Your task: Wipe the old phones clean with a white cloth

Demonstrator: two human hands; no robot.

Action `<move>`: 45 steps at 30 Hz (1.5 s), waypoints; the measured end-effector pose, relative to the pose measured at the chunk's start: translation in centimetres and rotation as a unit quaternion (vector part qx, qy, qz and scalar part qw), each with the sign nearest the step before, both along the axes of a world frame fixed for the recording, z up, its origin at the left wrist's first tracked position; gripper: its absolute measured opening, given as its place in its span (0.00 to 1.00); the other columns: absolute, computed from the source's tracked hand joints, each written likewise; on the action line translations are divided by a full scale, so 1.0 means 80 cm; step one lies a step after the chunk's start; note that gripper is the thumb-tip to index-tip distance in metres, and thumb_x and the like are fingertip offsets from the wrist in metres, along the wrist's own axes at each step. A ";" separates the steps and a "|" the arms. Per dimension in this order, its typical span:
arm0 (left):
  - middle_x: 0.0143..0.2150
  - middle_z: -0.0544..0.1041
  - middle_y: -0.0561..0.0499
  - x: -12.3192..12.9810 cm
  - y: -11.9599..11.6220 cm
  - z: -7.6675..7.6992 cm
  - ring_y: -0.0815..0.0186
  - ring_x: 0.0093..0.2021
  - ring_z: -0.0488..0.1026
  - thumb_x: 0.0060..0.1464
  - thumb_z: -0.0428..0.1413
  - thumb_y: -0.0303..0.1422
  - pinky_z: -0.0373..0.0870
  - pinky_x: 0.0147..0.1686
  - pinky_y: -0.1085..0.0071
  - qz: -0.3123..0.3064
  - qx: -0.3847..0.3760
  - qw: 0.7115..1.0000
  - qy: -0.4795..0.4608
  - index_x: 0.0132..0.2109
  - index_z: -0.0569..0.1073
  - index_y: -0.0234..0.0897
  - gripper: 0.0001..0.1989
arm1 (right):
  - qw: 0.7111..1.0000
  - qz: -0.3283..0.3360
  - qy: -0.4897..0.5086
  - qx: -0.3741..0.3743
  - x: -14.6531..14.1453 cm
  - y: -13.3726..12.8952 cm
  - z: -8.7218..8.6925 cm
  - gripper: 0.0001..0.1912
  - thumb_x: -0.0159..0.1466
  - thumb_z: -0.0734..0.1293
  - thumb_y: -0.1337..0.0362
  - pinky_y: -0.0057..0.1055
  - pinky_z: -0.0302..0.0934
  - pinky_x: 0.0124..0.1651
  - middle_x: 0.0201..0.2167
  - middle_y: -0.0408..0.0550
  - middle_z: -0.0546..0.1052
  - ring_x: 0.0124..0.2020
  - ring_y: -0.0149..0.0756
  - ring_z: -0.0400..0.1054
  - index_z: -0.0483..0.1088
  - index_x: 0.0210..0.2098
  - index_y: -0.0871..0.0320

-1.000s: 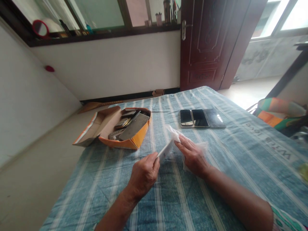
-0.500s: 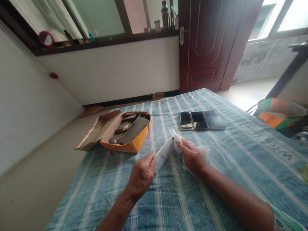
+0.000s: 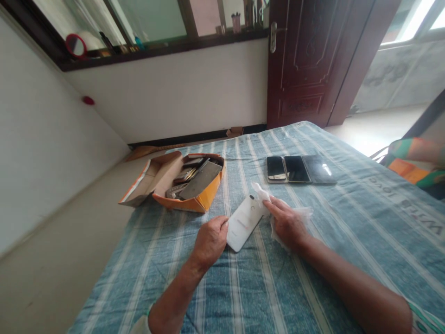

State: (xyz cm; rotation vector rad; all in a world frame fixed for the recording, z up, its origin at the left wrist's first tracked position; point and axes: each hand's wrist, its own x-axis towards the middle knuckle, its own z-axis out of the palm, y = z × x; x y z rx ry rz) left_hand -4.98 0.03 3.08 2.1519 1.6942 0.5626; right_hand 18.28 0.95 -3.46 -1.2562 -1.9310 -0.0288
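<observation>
Left hand (image 3: 210, 243) pinching white phone (image 3: 243, 225) by its edge, right hand's fingers gripping crumpled white wrap (image 3: 261, 192) at its top end; three dark devices (image 3: 297, 169) out in a row on striped cloth (image 3: 250, 287), others inside open orange box (image 3: 210, 192).

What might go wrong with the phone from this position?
The left hand grips the white phone only near one edge, so a firm push from the tissue in the right hand might twist it loose. The loose end of the tissue might also snag on the phone's upper corner.
</observation>
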 end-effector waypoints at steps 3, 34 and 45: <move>0.36 0.79 0.45 0.003 -0.001 -0.001 0.63 0.36 0.75 0.57 0.46 0.28 0.68 0.39 0.70 0.006 0.012 1.000 0.020 0.38 0.76 0.34 0.13 | 1.000 0.006 -0.009 0.000 0.000 0.000 -0.002 0.27 0.59 0.55 0.80 0.43 0.66 0.55 0.54 0.56 0.72 0.55 0.44 0.67 0.70 0.53 0.59; 0.37 0.72 0.45 0.023 -0.022 -0.001 0.55 0.41 0.71 0.44 0.61 0.36 0.67 0.39 0.64 0.002 0.046 0.979 0.196 0.38 0.66 0.38 0.15 | 0.981 0.044 -0.186 -0.008 -0.019 -0.013 0.005 0.19 0.64 0.59 0.76 0.48 0.60 0.57 0.55 0.57 0.71 0.57 0.49 0.64 0.70 0.53 0.61; 0.39 0.75 0.46 0.015 -0.017 0.017 0.56 0.41 0.74 0.46 0.57 0.38 0.68 0.40 0.65 0.005 0.001 0.982 0.188 0.43 0.67 0.37 0.16 | 0.981 -0.039 -0.159 -0.109 0.007 0.005 0.022 0.19 0.64 0.56 0.76 0.38 0.59 0.54 0.50 0.56 0.74 0.52 0.43 0.66 0.73 0.48 0.60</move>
